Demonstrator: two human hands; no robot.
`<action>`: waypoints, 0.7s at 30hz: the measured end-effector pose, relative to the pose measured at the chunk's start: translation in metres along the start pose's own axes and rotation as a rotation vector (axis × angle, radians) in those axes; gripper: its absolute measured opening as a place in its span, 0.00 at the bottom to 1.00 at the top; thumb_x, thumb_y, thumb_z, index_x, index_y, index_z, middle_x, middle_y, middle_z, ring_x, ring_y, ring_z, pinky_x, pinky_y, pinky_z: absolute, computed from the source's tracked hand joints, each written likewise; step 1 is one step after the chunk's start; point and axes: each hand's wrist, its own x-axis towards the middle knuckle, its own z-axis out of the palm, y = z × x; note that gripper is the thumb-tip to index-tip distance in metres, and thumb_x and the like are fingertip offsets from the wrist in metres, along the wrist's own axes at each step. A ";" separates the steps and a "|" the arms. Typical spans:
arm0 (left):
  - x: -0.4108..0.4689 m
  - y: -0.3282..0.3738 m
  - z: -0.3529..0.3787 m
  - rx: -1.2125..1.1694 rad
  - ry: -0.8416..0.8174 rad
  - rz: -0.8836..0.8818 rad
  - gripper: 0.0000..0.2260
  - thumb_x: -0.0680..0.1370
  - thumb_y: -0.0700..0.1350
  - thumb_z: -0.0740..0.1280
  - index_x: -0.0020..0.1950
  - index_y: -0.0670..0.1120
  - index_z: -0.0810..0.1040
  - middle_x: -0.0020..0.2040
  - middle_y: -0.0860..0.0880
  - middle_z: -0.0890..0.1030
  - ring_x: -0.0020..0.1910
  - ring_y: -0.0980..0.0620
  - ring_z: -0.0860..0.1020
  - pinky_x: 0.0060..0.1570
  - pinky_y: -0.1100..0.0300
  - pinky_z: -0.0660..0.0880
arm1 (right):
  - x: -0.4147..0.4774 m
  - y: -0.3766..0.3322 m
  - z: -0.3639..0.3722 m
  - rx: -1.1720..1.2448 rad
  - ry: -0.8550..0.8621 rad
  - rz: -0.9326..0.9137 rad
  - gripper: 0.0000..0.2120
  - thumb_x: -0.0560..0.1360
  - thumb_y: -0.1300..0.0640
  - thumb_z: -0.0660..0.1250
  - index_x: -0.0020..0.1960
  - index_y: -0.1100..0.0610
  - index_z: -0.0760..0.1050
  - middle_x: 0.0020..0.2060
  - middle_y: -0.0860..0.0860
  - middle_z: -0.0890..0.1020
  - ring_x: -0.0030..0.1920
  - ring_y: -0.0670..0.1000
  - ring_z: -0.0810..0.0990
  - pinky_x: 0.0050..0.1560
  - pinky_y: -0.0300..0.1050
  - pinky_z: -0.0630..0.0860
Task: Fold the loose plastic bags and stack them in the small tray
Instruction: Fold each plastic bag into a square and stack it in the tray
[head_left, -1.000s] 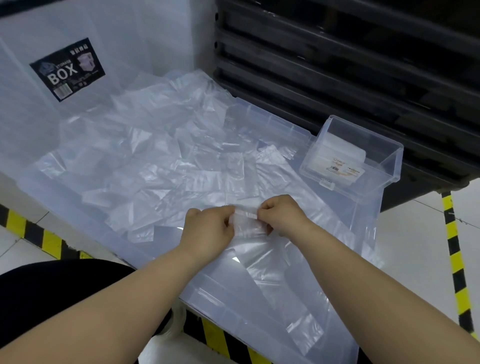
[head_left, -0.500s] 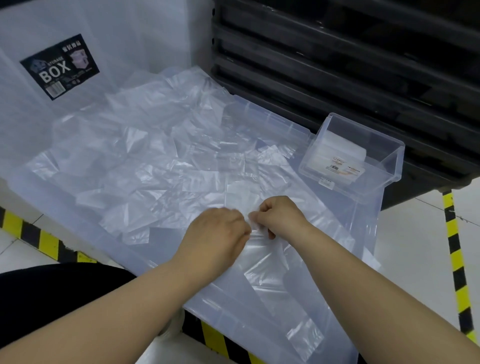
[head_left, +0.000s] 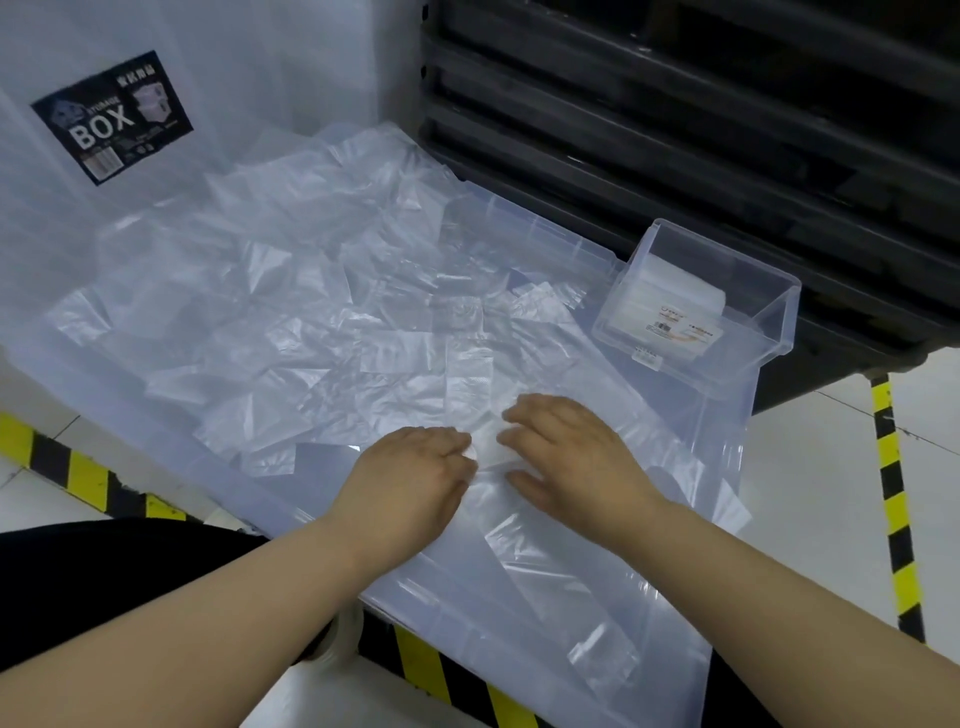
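Here, the plastic bag (head_left: 540, 566) you are folding lies flat on the clear lid (head_left: 457, 613), near its front edge, with its far end between your hands. Your right hand (head_left: 576, 457) rests on it with a wide grip, fingers straight and thumb out. Your left hand (head_left: 415, 473) touches the same end with fingers bent down; I cannot tell whether that grip pinches the film. Beyond your hands, the loose bags (head_left: 311, 322) lie spread across the lid. The small tray (head_left: 774, 332) sits at the lid's far right corner, with folded bags (head_left: 670, 291) stacked inside. A storage box (head_left: 260, 78) stands behind, black slatted racks (head_left: 675, 130) to its right.
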 end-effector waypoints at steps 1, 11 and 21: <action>0.000 -0.001 -0.001 -0.018 -0.010 -0.003 0.16 0.71 0.47 0.55 0.32 0.50 0.80 0.37 0.54 0.81 0.35 0.54 0.81 0.38 0.66 0.70 | -0.004 0.000 0.002 -0.022 -0.057 -0.045 0.13 0.58 0.57 0.76 0.41 0.60 0.82 0.42 0.54 0.84 0.46 0.54 0.83 0.53 0.45 0.73; 0.003 -0.001 -0.007 -0.025 -0.013 0.044 0.20 0.66 0.50 0.55 0.47 0.47 0.84 0.47 0.49 0.84 0.45 0.52 0.83 0.40 0.60 0.78 | 0.003 -0.008 0.005 0.149 -0.092 0.141 0.11 0.64 0.62 0.60 0.34 0.57 0.82 0.33 0.48 0.84 0.30 0.48 0.82 0.28 0.35 0.75; 0.001 -0.005 -0.012 -0.098 0.084 0.042 0.15 0.71 0.48 0.57 0.35 0.46 0.82 0.35 0.52 0.83 0.37 0.52 0.83 0.33 0.57 0.79 | -0.008 -0.008 -0.020 0.729 -0.146 0.571 0.09 0.72 0.67 0.65 0.46 0.58 0.82 0.37 0.37 0.80 0.45 0.37 0.77 0.49 0.28 0.71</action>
